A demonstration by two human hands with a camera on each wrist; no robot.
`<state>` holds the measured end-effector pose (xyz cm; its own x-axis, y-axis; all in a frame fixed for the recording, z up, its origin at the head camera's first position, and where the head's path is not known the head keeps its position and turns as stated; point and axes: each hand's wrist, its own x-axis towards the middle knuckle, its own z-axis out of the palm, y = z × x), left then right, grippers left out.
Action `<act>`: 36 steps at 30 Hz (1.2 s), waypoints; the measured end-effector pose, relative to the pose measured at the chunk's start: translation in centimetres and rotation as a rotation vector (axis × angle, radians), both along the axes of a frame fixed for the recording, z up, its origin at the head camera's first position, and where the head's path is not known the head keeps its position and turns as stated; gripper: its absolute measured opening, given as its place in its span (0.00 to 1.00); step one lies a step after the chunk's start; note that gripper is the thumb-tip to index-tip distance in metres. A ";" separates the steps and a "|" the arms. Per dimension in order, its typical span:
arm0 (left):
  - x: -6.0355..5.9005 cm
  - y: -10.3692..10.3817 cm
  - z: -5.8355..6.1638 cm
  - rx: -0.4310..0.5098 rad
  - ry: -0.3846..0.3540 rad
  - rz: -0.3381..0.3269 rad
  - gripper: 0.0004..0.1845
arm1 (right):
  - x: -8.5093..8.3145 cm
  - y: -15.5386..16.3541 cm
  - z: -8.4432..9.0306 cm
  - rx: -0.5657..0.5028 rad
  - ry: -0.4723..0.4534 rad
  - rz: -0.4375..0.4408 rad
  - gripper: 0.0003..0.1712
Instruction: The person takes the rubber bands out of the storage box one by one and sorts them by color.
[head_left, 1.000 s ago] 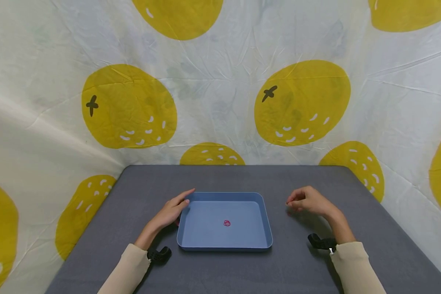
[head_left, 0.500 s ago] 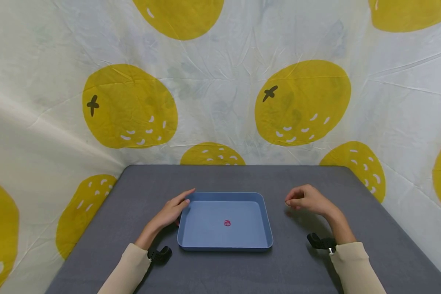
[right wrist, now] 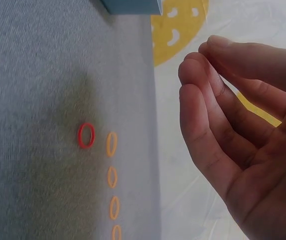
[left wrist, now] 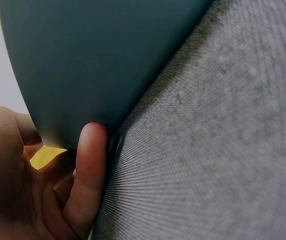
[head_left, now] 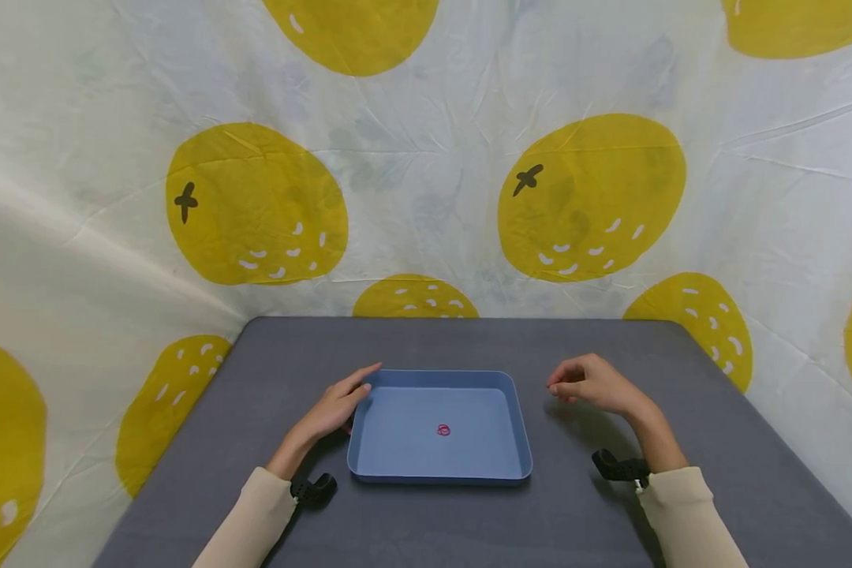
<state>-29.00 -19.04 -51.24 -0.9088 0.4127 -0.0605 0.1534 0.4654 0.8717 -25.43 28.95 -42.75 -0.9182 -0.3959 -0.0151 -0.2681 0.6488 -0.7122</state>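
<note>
A shallow blue tray [head_left: 440,457] lies on the grey table, and a few thin red rings [head_left: 443,430] rest inside it. My left hand [head_left: 337,406] holds the tray's left side near the far corner, thumb at the rim and fingers outside. In the left wrist view one finger [left wrist: 92,150] lies against the outer wall. To the right of the tray, my right hand [head_left: 592,385] hovers above the table, fingers bent and thumb close to the index tip. I cannot tell whether anything small is between them. A red ring [right wrist: 86,135] lies on the table in the right wrist view.
Several orange rings [right wrist: 112,144] form a row beside the red one in the right wrist view. Black wrist cameras [head_left: 619,467] sit on both wrists. A white cloth with yellow fruit shapes [head_left: 592,197] hangs behind the table's far edge.
My right hand has shifted slightly left toward the tray and a little upward. The left hand keeps its place on the tray. The whole head view has drifted slightly right.
</note>
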 end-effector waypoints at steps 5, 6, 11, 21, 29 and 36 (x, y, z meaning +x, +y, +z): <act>0.0 0.0 0.0 0.001 -0.001 0.004 0.26 | 0.2 -0.9 0.5 -0.006 0.005 0.007 0.10; 0.0 0.0 -0.1 -0.001 -0.001 0.004 0.26 | 0.3 -1.1 0.6 -0.005 0.007 0.008 0.10; 0.0 0.1 -0.1 -0.006 0.001 -0.004 0.26 | 0.1 -1.9 0.9 0.005 0.019 0.034 0.10; 0.1 0.0 0.0 -0.012 0.007 -0.005 0.26 | -0.4 -3.6 1.1 -0.017 0.023 0.060 0.10; 0.1 0.0 0.1 -0.014 0.006 -0.006 0.26 | -1.2 -6.0 1.6 -0.038 0.017 0.116 0.07; 0.1 0.0 0.0 -0.018 0.012 -0.014 0.26 | -1.6 -8.3 2.2 -0.032 -0.020 0.148 0.08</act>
<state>-28.95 -19.07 -51.19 -0.9038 0.4240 -0.0572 0.1701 0.4788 0.8613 -27.04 20.64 -40.53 -0.8496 -0.5272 -0.0180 -0.3443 0.5800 -0.7383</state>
